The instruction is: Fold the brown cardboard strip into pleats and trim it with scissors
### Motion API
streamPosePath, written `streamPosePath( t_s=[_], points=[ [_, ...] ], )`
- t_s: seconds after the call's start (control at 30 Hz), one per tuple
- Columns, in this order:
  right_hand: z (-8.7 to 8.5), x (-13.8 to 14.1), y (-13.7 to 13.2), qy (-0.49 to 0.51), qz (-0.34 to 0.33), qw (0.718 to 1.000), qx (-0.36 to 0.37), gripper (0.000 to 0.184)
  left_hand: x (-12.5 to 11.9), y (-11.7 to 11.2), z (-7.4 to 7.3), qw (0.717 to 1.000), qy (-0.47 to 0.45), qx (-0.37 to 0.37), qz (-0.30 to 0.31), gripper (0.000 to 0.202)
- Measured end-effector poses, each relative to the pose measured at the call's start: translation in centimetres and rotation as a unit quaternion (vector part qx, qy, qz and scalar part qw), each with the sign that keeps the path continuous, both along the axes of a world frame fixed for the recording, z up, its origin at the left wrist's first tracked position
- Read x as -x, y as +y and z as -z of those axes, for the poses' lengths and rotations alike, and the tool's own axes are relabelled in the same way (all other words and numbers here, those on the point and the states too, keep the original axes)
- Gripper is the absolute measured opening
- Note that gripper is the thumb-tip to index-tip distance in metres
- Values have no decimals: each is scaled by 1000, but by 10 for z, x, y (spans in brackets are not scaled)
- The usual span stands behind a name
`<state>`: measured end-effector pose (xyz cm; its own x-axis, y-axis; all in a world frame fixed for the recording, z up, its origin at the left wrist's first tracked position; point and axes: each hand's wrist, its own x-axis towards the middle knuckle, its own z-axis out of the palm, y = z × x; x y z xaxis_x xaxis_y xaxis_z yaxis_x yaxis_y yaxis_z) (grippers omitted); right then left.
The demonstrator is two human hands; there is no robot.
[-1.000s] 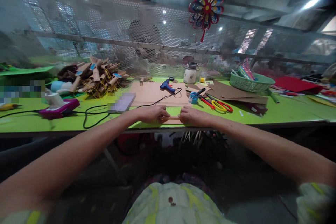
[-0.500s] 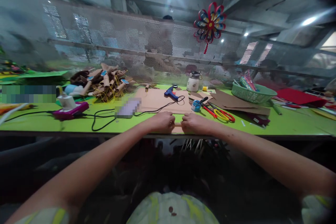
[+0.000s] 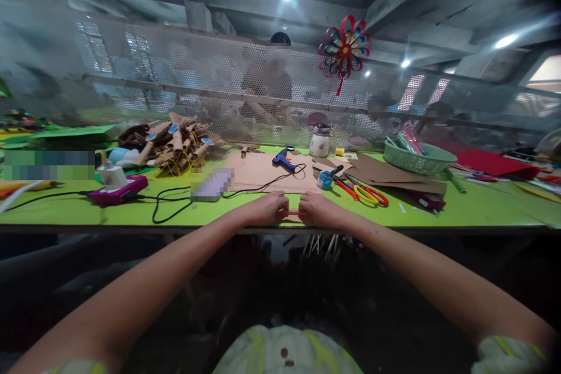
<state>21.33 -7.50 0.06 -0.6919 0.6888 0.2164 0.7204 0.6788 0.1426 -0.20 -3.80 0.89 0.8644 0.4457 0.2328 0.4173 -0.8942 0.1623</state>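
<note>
Near the table's front edge, my left hand (image 3: 272, 208) and my right hand (image 3: 316, 209) are close together with their fingers curled. Between them shows a small piece of light brown paper (image 3: 293, 217), its upper edge looking folded or rolled. Both hands are closed on this paper, which they largely cover. Just beyond lies a sheet of brown cardboard (image 3: 258, 170) with a blue glue gun (image 3: 284, 160) on it. A small blue jar (image 3: 325, 179) stands past my right hand, and beside it are scissors with yellow and red handles (image 3: 370, 194).
Left are a phone (image 3: 213, 184), a purple power strip (image 3: 118, 191), cables and a pile of brown paper rolls (image 3: 179, 143). Behind stands a white flask (image 3: 320, 141). Right are brown sheets (image 3: 390, 172) and a green basket (image 3: 418, 159). A person (image 3: 272, 85) is behind the perforated screen.
My hands have come slightly closer together, so less of the paper shows between them. The whole view has shifted slightly; the things on the table look the same.
</note>
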Motion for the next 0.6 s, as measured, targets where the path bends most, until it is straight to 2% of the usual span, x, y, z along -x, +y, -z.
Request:
streamPosePath(
  t_s=[0.1, 0.2, 0.37, 0.6],
  points=[
    [-1, -11, -2, 11, -36, 999, 33, 9, 7, 4, -2, 999, 22, -1, 37, 9],
    [-7, -17, -7, 13, -63, 996, 62, 14, 11, 4, -8, 997, 43, -4, 70, 8],
    [-18, -21, -13, 11, -97, 991, 91, 15, 16, 1, -20, 993, 64, 15, 95, 12],
    [-18, -24, -11, 1, -100, 990, 95, 18, 17, 6, -27, 986, 95, 44, 130, 17]
  ],
)
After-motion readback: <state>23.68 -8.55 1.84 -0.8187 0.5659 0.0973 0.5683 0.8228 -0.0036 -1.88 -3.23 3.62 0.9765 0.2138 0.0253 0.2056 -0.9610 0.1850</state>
